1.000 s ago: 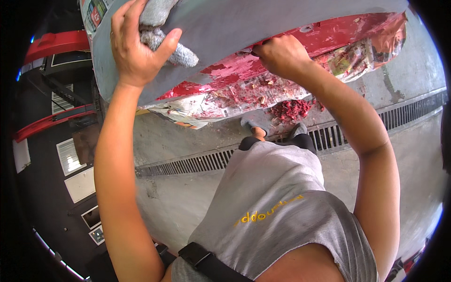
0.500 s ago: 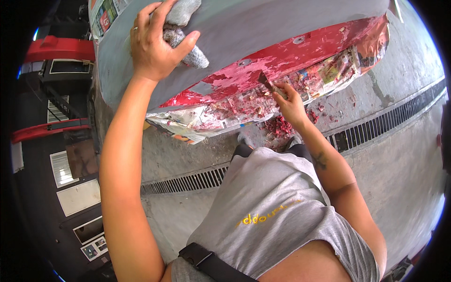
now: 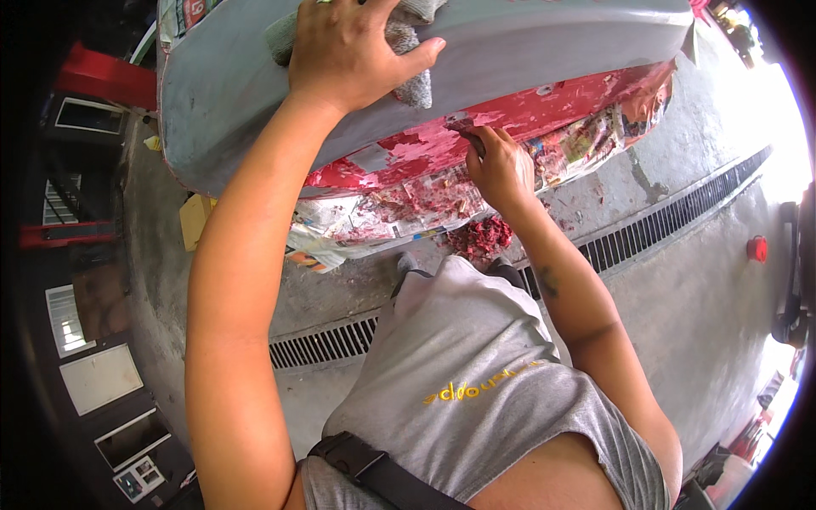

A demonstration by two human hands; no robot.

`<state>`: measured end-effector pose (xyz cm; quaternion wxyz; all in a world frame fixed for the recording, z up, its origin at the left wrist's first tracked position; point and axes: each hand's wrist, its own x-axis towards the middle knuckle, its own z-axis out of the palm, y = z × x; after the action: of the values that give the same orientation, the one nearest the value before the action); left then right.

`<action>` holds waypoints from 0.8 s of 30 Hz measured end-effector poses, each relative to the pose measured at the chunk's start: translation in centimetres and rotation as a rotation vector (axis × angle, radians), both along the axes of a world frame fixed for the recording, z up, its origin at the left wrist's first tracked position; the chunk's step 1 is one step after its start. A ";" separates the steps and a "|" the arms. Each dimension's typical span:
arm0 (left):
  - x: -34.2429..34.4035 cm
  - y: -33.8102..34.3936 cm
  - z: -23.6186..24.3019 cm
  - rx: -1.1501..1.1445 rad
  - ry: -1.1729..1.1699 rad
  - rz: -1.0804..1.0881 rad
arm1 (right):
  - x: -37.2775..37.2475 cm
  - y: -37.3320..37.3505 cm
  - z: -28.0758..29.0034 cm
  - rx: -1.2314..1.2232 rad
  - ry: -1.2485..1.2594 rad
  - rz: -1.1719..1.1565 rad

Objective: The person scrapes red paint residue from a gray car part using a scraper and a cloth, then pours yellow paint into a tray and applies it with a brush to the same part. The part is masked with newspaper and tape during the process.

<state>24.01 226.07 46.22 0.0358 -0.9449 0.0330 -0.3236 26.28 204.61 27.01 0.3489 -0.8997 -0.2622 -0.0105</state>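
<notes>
Scraper is in the right hand, fingers closed around it, its end at the red strip, presumably for firm control. The left hand, half open over grey cloth, probably braces the grey panel; newspaper catches flakes.

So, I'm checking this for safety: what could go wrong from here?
The scraper in the right hand might slip and mark the grey panel bordering the red strip. Its bare fingers, close to flaking paint, could get nicked. The pile of red scrapings near the feet might be slippery if stepped on.
</notes>
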 end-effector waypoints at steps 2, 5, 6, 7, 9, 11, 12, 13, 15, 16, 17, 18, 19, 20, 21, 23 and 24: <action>0.0 0.2 -0.1 -0.020 0.012 0.008 | 0.0 0.8 0.2 -0.025 -0.005 0.000; 0.1 0.7 -0.2 -0.008 0.018 -0.018 | -0.1 1.5 0.6 -0.048 -0.009 -0.013; 0.1 0.8 -0.2 -0.010 0.018 -0.022 | -0.1 1.7 0.7 -0.051 -0.006 -0.007; 0.1 0.9 -0.2 -0.011 0.019 -0.026 | -0.2 1.9 0.9 -0.058 -0.011 -0.017; 0.1 1.1 -0.4 -0.013 0.026 -0.035 | -0.2 2.2 1.1 -0.069 -0.005 -0.025; 0.3 1.2 -0.5 0.022 0.005 -0.017 | -0.1 2.7 1.3 -0.103 -0.008 -0.033; 0.3 1.3 -0.6 0.014 0.015 -0.015 | -0.1 2.9 1.3 -0.111 -0.021 -0.040; 0.3 1.4 -0.6 0.006 0.026 -0.015 | 0.0 3.1 1.3 -0.127 -0.020 -0.042; 0.2 1.4 -0.7 -0.008 0.020 -0.017 | 0.1 3.4 1.1 -0.122 -0.049 -0.035; 0.3 1.3 -0.7 -0.012 0.016 -0.024 | 0.2 3.3 1.0 -0.093 -0.003 -0.078; 0.4 1.3 -0.7 -0.008 0.017 -0.028 | 0.3 3.3 1.0 -0.051 0.035 -0.103; 0.4 1.4 -0.7 -0.003 0.018 -0.028 | 0.5 3.2 0.9 -0.018 0.071 -0.147; 0.3 1.4 -0.6 0.002 0.023 -0.025 | 0.7 3.0 0.8 -0.008 0.103 -0.125; 0.3 1.5 -0.6 -0.001 0.029 -0.029 | 0.9 2.8 0.8 -0.009 0.136 -0.124; 0.3 1.6 -0.6 -0.005 0.035 -0.031 | 1.1 2.6 0.7 0.007 0.161 -0.110; 0.4 1.7 -0.6 -0.003 0.043 -0.037 | 1.6 2.1 0.6 0.040 0.195 -0.121; 0.4 1.8 -0.6 0.002 0.043 -0.038 | 1.8 1.9 0.5 0.049 0.218 -0.127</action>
<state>24.45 227.86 45.58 0.0300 -0.9508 0.0522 -0.3038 28.07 206.55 27.50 0.3958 -0.9015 -0.1648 0.0591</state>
